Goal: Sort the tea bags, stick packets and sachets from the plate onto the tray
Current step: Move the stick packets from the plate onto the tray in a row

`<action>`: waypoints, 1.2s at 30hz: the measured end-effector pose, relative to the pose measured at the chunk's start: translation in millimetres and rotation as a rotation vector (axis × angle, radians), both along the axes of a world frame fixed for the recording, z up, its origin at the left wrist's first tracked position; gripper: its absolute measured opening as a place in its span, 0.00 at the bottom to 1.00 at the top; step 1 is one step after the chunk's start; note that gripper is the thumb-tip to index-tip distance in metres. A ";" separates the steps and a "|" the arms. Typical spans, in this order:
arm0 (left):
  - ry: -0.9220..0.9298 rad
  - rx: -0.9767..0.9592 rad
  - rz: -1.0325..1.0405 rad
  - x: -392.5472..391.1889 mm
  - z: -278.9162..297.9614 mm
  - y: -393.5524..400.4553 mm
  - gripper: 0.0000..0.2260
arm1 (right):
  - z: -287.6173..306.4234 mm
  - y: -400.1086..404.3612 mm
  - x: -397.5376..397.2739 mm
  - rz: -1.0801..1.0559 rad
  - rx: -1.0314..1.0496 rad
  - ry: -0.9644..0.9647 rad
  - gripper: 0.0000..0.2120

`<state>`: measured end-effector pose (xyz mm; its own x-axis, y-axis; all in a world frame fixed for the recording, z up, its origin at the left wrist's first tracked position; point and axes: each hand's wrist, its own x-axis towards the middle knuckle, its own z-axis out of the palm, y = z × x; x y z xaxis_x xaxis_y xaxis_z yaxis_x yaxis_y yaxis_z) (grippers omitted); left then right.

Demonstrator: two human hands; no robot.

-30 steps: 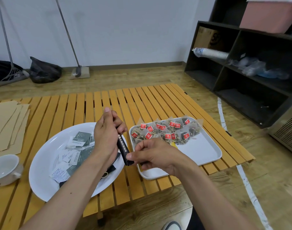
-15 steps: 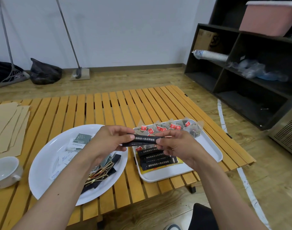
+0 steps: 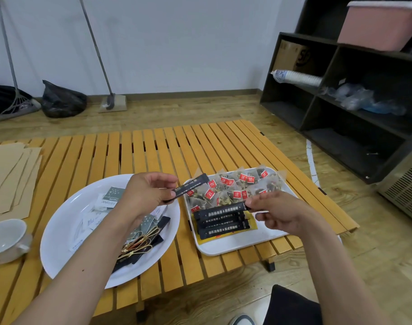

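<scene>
Over the gap between plate and tray, the left hand [image 3: 146, 195] pinches one black stick packet [image 3: 191, 187] by its near end, thumb over curled fingers, the packet angled up toward two o'clock. At four o'clock from it, the right hand [image 3: 280, 212] pinches a second black stick packet [image 3: 220, 211], level above the row of black sticks [image 3: 221, 225] on the white rectangular tray [image 3: 242, 242]. Red-tagged tea bags [image 3: 237, 186] fill the tray's twelve o'clock side. White paper sachets [image 3: 99, 212] lie on the round white plate [image 3: 59, 231].

Both forearms are bare, no sleeves, watch or rings showing on the left hand [image 3: 146, 195] or the right hand [image 3: 278, 211]; dark trousers [image 3: 291, 306] below.
</scene>
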<state>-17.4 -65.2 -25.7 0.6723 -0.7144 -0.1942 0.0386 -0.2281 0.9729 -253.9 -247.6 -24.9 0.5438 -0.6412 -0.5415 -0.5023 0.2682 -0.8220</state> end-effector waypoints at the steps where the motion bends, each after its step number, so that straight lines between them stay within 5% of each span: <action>1: 0.001 0.003 0.002 0.4 0.1 -0.1 0.15 | -2.2 0.0 0.4 0.005 -0.025 0.050 0.08; 18: 0.045 0.024 -0.103 -11.4 -6.6 -7.7 0.14 | -16.4 3.0 23.9 -0.022 -0.346 0.275 0.08; 26: 0.104 0.013 -0.138 -12.4 -7.5 -8.5 0.14 | 1.0 22.3 32.0 0.131 -0.574 -0.170 0.15; 36: 0.155 0.050 -0.177 -14.4 -3.9 -6.7 0.08 | -1.9 15.7 23.6 0.156 -0.388 -0.182 0.03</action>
